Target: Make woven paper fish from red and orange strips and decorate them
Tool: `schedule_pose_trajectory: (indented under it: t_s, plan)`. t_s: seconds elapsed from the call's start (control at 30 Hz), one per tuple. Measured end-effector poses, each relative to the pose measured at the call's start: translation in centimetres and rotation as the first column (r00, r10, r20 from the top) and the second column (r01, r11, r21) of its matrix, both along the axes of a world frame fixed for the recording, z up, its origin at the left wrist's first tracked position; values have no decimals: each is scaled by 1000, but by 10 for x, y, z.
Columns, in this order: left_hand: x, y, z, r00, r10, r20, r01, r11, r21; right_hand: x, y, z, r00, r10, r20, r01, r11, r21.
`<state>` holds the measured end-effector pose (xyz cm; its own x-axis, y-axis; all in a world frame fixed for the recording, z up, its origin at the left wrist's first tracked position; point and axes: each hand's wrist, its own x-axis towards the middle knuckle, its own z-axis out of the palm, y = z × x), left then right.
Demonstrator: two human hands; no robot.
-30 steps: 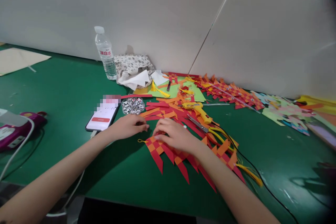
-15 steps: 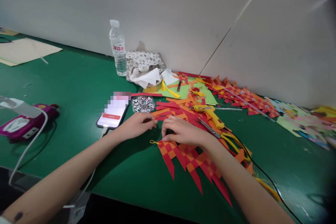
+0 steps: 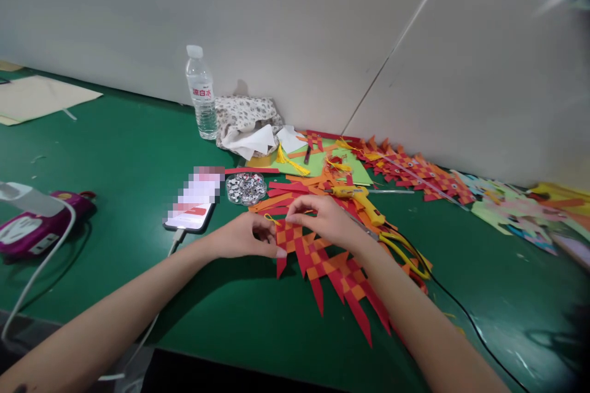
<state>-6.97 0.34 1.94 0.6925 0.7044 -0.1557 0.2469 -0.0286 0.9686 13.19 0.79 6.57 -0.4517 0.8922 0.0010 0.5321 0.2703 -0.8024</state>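
From my remote seat I'm seeing the left hand [image 3: 246,236] pinching the left end of a woven red-and-orange paper piece [image 3: 318,265], which is lying just below centre frame. The right hand [image 3: 328,222] is sitting curled by its upper edge (I can't tell whether it's gripping). Right of centre, a yellow glue gun [image 3: 367,204] is resting.

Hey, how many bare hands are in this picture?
2: the left bare hand is at the yellow-looped end of the woven red-and-orange paper piece; the right bare hand is along its far edge. No others show.
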Motion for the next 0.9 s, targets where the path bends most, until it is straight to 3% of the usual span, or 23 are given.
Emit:
schedule_pose_trajectory:
  t_s: [0.17,0.33,0.47,0.53,0.63,0.73,0.77,0.83,0.9]
  plan:
    - [3,0,-3,999,50,-21,-49,998,31,-2,1,-11,977,-120,-177,125,992,14]
    - [3,1,-6,998,64,-29,-64,998,11,1,4,-12,884,-224,-409,278,958,76]
    - [3,2,-8,998,62,-16,-62,998,-10,0,-10,-2,793,-175,-583,260,964,64]
    - [3,2,-8,998,58,-13,-58,998,-12,-1,-21,3,807,-145,-573,170,985,-9]
    - [3,1,-7,998,56,-10,-56,998,-16,-1,-38,6,915,-44,-402,-2,994,-114]
    - [4,1,-7,998,63,-14,-63,998,-24,6,-47,3,999,16,42,-17,999,28]
    - [4,1,-7,997,70,-16,-70,997,-27,9,-48,2,974,-12,225,-14,993,115]
    - [5,1,-7,997,79,-17,-79,996,-31,16,-47,-1,845,-132,518,-20,960,278]
    - [5,1,-7,996,84,-15,-85,996,-33,22,-45,-2,733,-286,617,2,908,419]
